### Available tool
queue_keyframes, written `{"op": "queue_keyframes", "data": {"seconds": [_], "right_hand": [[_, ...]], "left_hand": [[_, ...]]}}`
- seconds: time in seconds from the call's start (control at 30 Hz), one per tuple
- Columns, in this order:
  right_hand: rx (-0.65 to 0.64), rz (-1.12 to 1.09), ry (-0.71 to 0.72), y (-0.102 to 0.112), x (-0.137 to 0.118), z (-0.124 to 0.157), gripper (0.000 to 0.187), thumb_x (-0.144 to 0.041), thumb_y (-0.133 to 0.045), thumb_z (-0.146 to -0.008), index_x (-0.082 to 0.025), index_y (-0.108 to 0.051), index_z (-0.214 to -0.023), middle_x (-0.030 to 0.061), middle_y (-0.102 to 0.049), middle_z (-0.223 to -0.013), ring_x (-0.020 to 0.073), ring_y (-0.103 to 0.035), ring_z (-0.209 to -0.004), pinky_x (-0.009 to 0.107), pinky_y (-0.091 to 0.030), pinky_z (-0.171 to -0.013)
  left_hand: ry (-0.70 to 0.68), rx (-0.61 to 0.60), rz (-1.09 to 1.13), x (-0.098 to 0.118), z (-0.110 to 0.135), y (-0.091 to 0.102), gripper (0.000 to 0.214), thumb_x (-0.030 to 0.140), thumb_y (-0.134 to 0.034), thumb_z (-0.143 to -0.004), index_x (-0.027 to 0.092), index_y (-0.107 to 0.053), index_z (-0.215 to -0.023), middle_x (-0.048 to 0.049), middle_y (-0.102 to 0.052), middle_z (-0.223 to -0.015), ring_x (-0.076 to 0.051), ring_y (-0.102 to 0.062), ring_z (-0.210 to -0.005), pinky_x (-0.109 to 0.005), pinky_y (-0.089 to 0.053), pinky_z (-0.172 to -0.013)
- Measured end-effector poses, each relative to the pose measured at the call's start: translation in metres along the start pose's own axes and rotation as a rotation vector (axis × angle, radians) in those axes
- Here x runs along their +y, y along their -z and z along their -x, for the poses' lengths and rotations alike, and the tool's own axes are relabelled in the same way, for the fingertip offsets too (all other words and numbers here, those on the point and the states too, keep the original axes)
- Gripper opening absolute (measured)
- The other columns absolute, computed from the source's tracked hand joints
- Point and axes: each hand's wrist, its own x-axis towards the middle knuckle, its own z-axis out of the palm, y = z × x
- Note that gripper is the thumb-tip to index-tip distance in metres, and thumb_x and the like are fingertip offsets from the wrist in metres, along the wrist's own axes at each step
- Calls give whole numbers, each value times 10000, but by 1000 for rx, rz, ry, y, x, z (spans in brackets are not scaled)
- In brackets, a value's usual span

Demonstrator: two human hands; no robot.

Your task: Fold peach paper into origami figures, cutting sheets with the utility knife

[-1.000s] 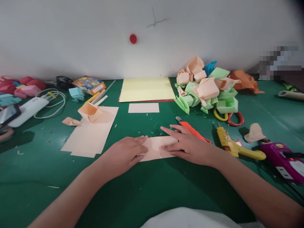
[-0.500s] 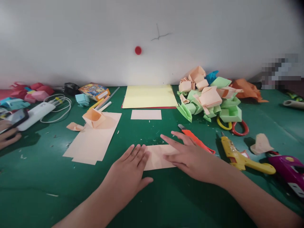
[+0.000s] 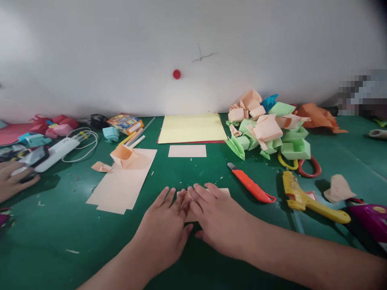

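A small peach paper strip (image 3: 191, 216) lies on the green table, mostly covered by both hands. My left hand (image 3: 166, 217) rests flat on its left part, fingers stretched out. Beside it my right hand (image 3: 216, 219) lies flat on the middle of the strip, with its fingertips close to the left hand's. Neither hand grips the strip. Beyond the hands is a pale paper rectangle (image 3: 187, 151), and behind that a stack of yellow sheets (image 3: 192, 128). An orange utility knife (image 3: 252, 186) lies right of my right hand.
Right: a yellow glue gun (image 3: 313, 203), scissors (image 3: 310, 167) and a heap of folded paper (image 3: 269, 128). Left: peach sheets (image 3: 127, 187) with a folded paper box (image 3: 123, 156), a white power strip (image 3: 59, 153) and another person's hand (image 3: 16, 179). A wall (image 3: 121, 60) stands behind the table.
My right hand has moved left along the paper strip, closing up beside my left hand and flattening. My left hand stays nearly in place. The view has tilted up slightly.
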Motion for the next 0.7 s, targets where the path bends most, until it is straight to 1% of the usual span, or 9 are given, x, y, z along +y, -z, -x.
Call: {"op": "queue_keyframes", "data": {"seconds": [0.1,0.17,0.2,0.27,0.37,0.43,0.5,0.6,0.7], "right_hand": [[-53,-61,9,4,-2,-4,692,-517,-566,-965,10,-550,-1414,254,-530,-1484,394,-386,-1447,527,-327,-1157],[-79,-141,-18,8,-1,-3,772,-582,-531,-972,37,-520,-1433,277,-513,-1488,408,-368,-1461,541,-312,-1170],[-89,-182,-32,11,0,-2,817,-631,-501,-970,31,-506,-1448,277,-503,-1495,412,-366,-1463,551,-306,-1176],[-102,-243,-53,14,3,1,872,-706,-433,-964,-4,-484,-1479,258,-483,-1517,414,-365,-1466,574,-292,-1185],[-84,-267,-79,12,7,7,866,-717,-381,-975,-34,-467,-1500,232,-458,-1544,415,-367,-1465,606,-275,-1195],[-53,-269,-86,7,9,12,874,-718,-355,-980,-29,-451,-1510,229,-448,-1551,425,-388,-1450,635,-267,-1193],[-38,-275,-83,4,12,17,869,-724,-323,-984,-53,-438,-1525,213,-444,-1559,432,-406,-1436,665,-258,-1188],[-49,-304,-111,3,18,27,812,-714,-314,-992,-125,-453,-1533,152,-459,-1565,444,-393,-1439,698,-261,-1172],[-52,-341,-194,7,25,40,744,-696,-355,-994,-199,-460,-1537,86,-488,-1554,444,-379,-1446,713,-265,-1160]], "left_hand": [[1,-14,35,-7,0,5,503,280,-459,-936,216,-612,-1411,-97,-573,-1471,-403,-522,-1366,-636,-322,-1180],[11,-9,59,-9,0,6,521,269,-457,-932,240,-586,-1436,-79,-569,-1474,-401,-528,-1361,-650,-332,-1168],[21,-3,69,-10,0,6,527,274,-463,-930,248,-577,-1444,-73,-574,-1470,-399,-535,-1354,-652,-338,-1162],[45,10,85,-10,0,6,519,294,-473,-934,264,-578,-1441,-58,-589,-1456,-392,-541,-1351,-655,-340,-1157],[72,17,101,-10,1,7,499,319,-476,-943,280,-590,-1427,-44,-597,-1452,-380,-541,-1355,-653,-326,-1167],[75,-2,115,-10,1,9,531,305,-489,-928,281,-561,-1454,-45,-585,-1464,-376,-540,-1357,-657,-314,-1173],[72,-40,122,-10,1,13,567,275,-495,-910,274,-535,-1476,-52,-565,-1482,-382,-529,-1366,-672,-305,-1173],[58,-88,110,-10,0,18,546,263,-484,-907,246,-575,-1445,-78,-550,-1488,-409,-517,-1369,-705,-294,-1163],[35,-79,104,-11,-1,19,528,261,-484,-905,227,-603,-1419,-94,-566,-1470,-414,-521,-1365,-707,-274,-1173]]}}
